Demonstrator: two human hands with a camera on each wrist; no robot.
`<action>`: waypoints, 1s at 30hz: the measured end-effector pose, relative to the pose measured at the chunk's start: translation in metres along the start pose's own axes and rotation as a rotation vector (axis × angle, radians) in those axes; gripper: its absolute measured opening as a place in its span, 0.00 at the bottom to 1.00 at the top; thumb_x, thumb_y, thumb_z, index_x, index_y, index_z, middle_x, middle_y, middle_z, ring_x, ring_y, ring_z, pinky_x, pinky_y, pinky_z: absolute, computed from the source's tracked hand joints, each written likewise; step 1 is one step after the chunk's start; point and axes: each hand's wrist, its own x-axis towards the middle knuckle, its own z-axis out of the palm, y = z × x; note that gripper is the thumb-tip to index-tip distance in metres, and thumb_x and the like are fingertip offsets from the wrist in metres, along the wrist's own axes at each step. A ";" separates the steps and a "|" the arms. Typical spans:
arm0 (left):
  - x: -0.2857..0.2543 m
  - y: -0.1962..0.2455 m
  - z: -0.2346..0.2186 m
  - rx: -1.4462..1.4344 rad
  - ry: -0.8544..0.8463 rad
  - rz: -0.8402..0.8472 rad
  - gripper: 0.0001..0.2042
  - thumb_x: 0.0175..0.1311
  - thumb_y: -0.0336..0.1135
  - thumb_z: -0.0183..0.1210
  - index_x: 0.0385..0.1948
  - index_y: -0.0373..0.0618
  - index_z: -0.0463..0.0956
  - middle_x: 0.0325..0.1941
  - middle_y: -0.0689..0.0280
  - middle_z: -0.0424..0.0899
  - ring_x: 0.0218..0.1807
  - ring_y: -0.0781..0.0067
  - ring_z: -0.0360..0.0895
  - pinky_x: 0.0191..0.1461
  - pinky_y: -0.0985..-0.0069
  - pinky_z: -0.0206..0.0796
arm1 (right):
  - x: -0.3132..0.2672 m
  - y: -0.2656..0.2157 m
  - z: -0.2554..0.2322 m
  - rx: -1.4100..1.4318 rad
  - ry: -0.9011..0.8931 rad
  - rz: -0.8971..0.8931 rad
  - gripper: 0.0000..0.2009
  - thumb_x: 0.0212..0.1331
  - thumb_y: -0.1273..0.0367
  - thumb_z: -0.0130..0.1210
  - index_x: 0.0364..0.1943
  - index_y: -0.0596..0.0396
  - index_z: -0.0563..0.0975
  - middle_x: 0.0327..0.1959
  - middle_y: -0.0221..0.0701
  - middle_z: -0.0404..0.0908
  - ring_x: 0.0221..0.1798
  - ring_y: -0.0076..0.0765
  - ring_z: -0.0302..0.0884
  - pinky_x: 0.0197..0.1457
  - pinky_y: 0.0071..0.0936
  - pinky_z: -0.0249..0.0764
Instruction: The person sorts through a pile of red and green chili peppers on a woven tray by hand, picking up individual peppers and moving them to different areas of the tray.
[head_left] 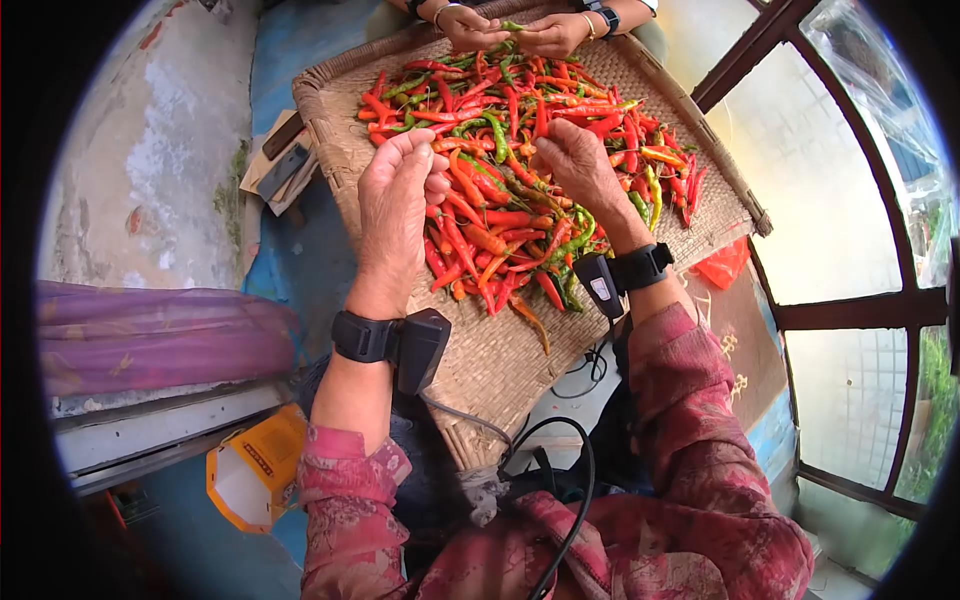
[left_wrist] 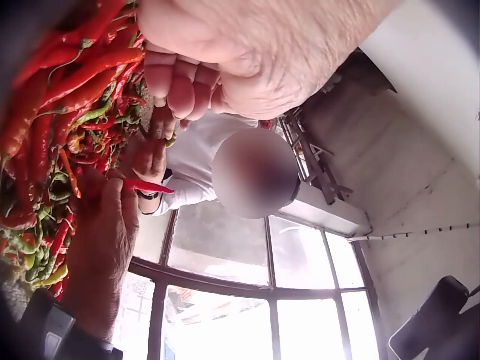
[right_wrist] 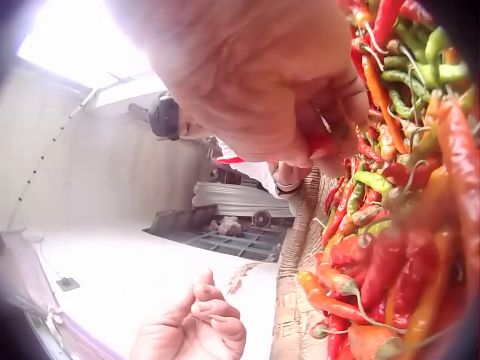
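A wide woven tray (head_left: 500, 360) on my lap carries a heap of red, orange and green chili peppers (head_left: 520, 160). My right hand (head_left: 575, 160) hovers over the heap and pinches one red chili (left_wrist: 146, 185) between thumb and fingertips (right_wrist: 330, 139). To the left of the pile is my left hand (head_left: 400, 190), raised above the tray's left side. Its fingers (left_wrist: 176, 82) are loosely curled, with nothing seen in them, also in the right wrist view (right_wrist: 196, 330). More chilies (right_wrist: 390, 247) lie close under the right hand.
Across the tray another person's two hands (head_left: 510, 30) work on a green chili. Cardboard pieces (head_left: 275, 165) lie left of the tray; a yellow-and-white object (head_left: 255, 470) sits by my left elbow. An orange bag (head_left: 722, 265) and a dark window frame (head_left: 850, 310) are at right.
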 end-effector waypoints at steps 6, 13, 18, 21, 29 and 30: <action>-0.002 0.007 -0.001 -0.012 -0.013 0.008 0.11 0.64 0.35 0.51 0.45 0.41 0.70 0.30 0.71 0.76 0.28 0.88 0.70 0.34 0.89 0.66 | 0.020 0.024 -0.018 -0.422 0.669 0.059 0.21 0.55 0.64 0.55 0.50 0.62 0.68 0.27 0.37 0.75 0.28 0.38 0.73 0.33 0.35 0.72; -0.002 0.007 0.003 -0.006 0.018 0.009 0.10 0.64 0.34 0.50 0.42 0.40 0.72 0.29 0.69 0.76 0.26 0.86 0.70 0.30 0.87 0.65 | -0.009 -0.014 0.056 -0.505 -0.123 0.015 0.21 0.53 0.51 0.55 0.36 0.57 0.74 0.33 0.46 0.77 0.39 0.52 0.76 0.42 0.44 0.72; -0.003 0.006 0.004 -0.015 -0.008 0.010 0.10 0.64 0.34 0.51 0.42 0.40 0.72 0.28 0.69 0.77 0.25 0.86 0.70 0.30 0.87 0.64 | -0.011 -0.020 0.055 -0.483 -0.211 0.091 0.16 0.47 0.58 0.56 0.28 0.59 0.74 0.29 0.46 0.78 0.36 0.52 0.77 0.39 0.44 0.73; -0.002 0.000 0.003 -0.020 -0.064 -0.017 0.10 0.64 0.34 0.51 0.43 0.41 0.72 0.29 0.70 0.77 0.26 0.86 0.70 0.31 0.88 0.64 | -0.014 -0.017 0.043 -0.421 -0.209 0.183 0.15 0.41 0.65 0.53 0.32 0.63 0.74 0.25 0.46 0.77 0.33 0.51 0.76 0.38 0.40 0.71; -0.006 -0.018 0.025 0.130 -0.314 -0.244 0.20 0.64 0.45 0.52 0.52 0.42 0.67 0.47 0.67 0.73 0.47 0.78 0.71 0.51 0.78 0.62 | -0.040 -0.025 0.032 0.104 0.073 -0.085 0.14 0.47 0.67 0.57 0.32 0.62 0.68 0.26 0.45 0.74 0.32 0.50 0.75 0.34 0.39 0.69; -0.007 -0.019 0.028 0.138 -0.296 -0.241 0.20 0.64 0.44 0.52 0.53 0.42 0.67 0.48 0.66 0.73 0.50 0.77 0.70 0.52 0.76 0.62 | -0.045 -0.026 0.037 0.059 0.106 -0.139 0.14 0.47 0.67 0.57 0.33 0.62 0.68 0.27 0.46 0.74 0.34 0.55 0.74 0.35 0.41 0.70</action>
